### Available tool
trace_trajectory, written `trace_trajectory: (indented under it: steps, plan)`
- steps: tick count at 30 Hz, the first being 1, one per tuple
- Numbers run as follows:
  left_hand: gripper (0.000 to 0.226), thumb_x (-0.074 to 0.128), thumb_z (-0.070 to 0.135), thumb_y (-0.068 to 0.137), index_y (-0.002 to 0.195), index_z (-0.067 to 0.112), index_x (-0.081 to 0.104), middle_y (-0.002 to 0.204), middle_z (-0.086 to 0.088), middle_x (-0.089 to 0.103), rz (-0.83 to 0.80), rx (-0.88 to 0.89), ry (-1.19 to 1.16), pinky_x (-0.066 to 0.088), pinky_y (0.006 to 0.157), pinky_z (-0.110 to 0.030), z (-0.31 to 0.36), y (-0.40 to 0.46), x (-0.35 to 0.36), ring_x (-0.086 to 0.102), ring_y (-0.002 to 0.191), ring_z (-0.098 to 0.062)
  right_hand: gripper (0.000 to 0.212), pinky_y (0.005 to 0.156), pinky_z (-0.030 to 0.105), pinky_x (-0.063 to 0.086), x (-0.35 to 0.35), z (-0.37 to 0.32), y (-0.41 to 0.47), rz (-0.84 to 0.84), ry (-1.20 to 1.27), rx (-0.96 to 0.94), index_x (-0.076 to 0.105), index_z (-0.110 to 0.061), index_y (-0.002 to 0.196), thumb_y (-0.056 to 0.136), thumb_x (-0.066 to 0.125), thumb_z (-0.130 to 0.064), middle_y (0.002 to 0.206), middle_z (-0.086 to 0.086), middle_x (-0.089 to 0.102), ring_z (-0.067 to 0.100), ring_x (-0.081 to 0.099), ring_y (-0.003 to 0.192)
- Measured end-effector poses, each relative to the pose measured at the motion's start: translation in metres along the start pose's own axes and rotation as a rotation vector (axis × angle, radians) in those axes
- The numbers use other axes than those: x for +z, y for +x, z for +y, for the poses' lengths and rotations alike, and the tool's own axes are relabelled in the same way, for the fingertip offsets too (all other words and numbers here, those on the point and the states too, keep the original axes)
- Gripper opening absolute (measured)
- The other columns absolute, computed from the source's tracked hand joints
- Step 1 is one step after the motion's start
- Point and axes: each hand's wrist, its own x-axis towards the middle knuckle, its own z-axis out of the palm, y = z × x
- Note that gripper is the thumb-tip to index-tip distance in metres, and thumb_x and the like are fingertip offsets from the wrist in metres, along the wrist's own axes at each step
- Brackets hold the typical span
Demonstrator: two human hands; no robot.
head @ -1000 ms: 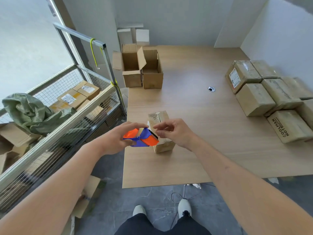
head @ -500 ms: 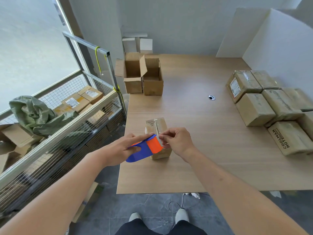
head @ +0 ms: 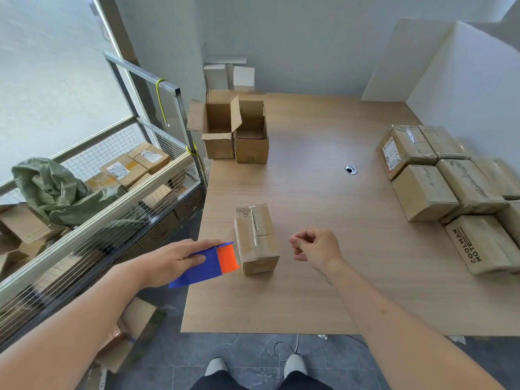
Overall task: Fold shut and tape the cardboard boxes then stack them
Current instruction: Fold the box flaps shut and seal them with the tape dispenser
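Head view first takes in the wooden table [head: 323, 209], which fills my field from about five o'clock up to twelve. At three o'clock sits the stack of taped boxes [head: 450, 181], packed close against one another by the white wall. At eleven o'clock, on the table's far left corner, two open boxes [head: 233, 130] stand touching, flaps up, not yet folded. Off the table at nine o'clock is a wire cage cart [head: 92, 215] holding more cartons and a green sack [head: 53, 190].

Right in front of me, near the table's left edge, lies the small box [head: 256, 239]. Its flaps are folded down and a strip of clear tape runs along the top seam. Its long axis points from six to twelve o'clock, straight away from me.

My left hand [head: 174, 258] sits at the box's nine o'clock, fingers wrapped around the blue and orange tape dispenser [head: 209, 264], whose orange end is just beside the box's left wall. My right hand [head: 313, 246] hovers at the box's three o'clock, close but not touching, fingers curled loosely with thumb against forefinger, holding nothing that I can see.

I judge the free right hand the better placed to take the box and carry it toward the stack at three o'clock.
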Motion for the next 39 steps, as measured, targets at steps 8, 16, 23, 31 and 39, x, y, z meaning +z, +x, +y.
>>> trace_trajectory:
  steps: [8,16,23,31,39]
  plan:
    - [0.048,0.038,0.04,0.11,0.136,0.079,0.03,0.135,0.015,0.052,-0.045,-0.101,0.005,0.036,0.11,-0.042,-0.009,0.024,0.02,0.05,0.123,-0.01,0.018,0.059,0.034,0.062,0.015,0.037,0.022,-0.032,-0.06,0.103,0.078,-0.012,0.071,0.085,0.079,-0.001,0.061,0.003,0.068,0.015,0.063,0.056]
    - [0.048,0.037,0.038,0.11,0.139,0.075,0.029,0.108,0.017,0.052,-0.03,-0.151,0.034,0.036,0.083,-0.024,-0.021,0.042,0.033,0.053,0.1,-0.003,0.017,0.065,0.04,0.065,0.028,0.062,0.037,-0.05,-0.038,0.127,0.078,-0.012,0.074,0.087,0.077,-0.002,0.068,0.007,0.072,0.017,0.065,0.059]
    - [0.047,0.035,0.041,0.109,0.142,0.073,0.024,0.104,0.018,0.048,-0.035,-0.18,0.107,0.036,0.08,-0.03,-0.021,0.055,0.038,0.051,0.095,-0.004,0.012,0.066,0.033,0.063,0.031,0.07,0.043,-0.106,-0.103,0.096,0.08,-0.027,0.076,0.084,0.084,-0.02,0.076,-0.004,0.077,0.019,0.074,0.079]
    - [0.049,0.034,0.042,0.109,0.144,0.073,0.02,0.111,0.009,0.052,-0.028,-0.163,0.147,0.04,0.091,-0.039,-0.016,0.063,0.039,0.052,0.101,-0.011,0.052,0.098,0.047,0.056,0.026,0.075,0.048,-0.236,-0.311,0.092,0.058,-0.036,0.141,0.093,0.067,-0.053,0.132,-0.017,0.062,0.017,0.061,0.123]
    - [0.051,0.035,0.043,0.108,0.136,0.082,0.018,0.109,0.011,0.053,0.001,-0.137,0.088,0.042,0.095,-0.041,-0.018,0.065,0.047,0.052,0.103,-0.01,0.074,0.127,0.037,0.004,0.063,0.054,0.042,-0.278,-0.942,-0.771,0.014,-0.027,0.164,0.102,0.035,-0.061,0.172,-0.004,0.002,0.018,0.002,0.158]
